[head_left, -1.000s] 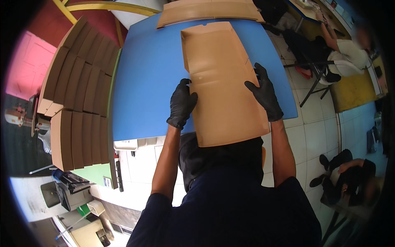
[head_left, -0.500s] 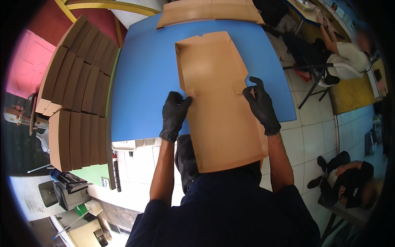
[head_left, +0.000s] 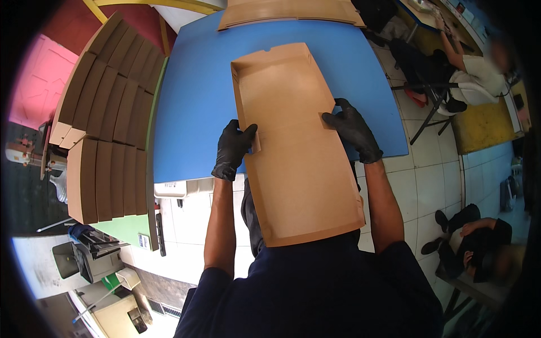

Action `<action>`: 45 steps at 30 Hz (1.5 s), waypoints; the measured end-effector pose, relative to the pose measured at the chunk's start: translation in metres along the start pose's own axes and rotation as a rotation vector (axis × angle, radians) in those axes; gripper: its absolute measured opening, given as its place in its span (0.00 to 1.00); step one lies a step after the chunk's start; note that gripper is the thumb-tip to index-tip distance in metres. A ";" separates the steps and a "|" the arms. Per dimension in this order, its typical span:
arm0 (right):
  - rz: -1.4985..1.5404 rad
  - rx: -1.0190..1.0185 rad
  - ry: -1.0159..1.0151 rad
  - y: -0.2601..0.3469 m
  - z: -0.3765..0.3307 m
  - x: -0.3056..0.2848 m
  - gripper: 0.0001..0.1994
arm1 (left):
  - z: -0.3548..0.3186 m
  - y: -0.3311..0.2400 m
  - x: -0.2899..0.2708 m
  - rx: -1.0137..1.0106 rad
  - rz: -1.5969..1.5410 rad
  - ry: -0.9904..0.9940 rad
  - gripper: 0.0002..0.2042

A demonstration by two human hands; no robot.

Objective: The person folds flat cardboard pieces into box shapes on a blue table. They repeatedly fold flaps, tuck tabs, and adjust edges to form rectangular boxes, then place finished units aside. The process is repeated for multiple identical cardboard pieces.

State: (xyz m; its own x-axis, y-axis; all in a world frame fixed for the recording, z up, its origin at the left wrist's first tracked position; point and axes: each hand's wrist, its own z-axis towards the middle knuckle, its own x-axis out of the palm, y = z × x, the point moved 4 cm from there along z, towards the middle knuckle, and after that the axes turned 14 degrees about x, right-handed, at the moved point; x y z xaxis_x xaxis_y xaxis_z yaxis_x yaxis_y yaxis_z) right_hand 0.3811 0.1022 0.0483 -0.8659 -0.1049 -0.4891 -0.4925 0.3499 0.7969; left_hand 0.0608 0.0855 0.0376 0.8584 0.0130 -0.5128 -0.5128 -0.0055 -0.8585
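A long brown cardboard box blank (head_left: 296, 146) lies partly on the blue table (head_left: 191, 107) and hangs over its near edge toward my body. Its far half has its side walls folded up into a shallow tray. My left hand (head_left: 232, 147), in a black glove, grips the blank's left edge at a small flap. My right hand (head_left: 352, 128), also gloved in black, holds the right edge at the matching flap.
Flat brown cardboard (head_left: 290, 11) lies at the table's far edge. Rows of stacked folded boxes (head_left: 101, 129) stand to the left beside a green surface. A seated person (head_left: 468, 62) is at the upper right, another person (head_left: 479, 248) at the lower right on the tiled floor.
The blank has slid toward me across the table, and its far side walls now stand folded up. Both hands have moved to the side flaps at its middle.
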 end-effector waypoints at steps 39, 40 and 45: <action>0.148 -0.057 0.155 0.026 -0.018 -0.026 0.22 | -0.031 -0.021 -0.018 -0.126 -0.415 -0.030 0.21; 0.118 -0.036 0.149 0.024 -0.018 -0.027 0.22 | -0.035 -0.022 -0.018 -0.121 -0.435 -0.020 0.21; -0.002 -0.063 0.088 0.006 -0.035 -0.032 0.21 | -0.055 -0.022 -0.017 0.001 -0.368 -0.032 0.18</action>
State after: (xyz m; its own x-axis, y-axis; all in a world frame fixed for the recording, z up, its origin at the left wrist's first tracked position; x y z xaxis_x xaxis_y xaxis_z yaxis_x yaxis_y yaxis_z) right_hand 0.4026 0.0750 0.0808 -0.8681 -0.1877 -0.4596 -0.4961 0.2908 0.8181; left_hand 0.0582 0.0306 0.0649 0.9845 0.0448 -0.1695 -0.1700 0.0062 -0.9854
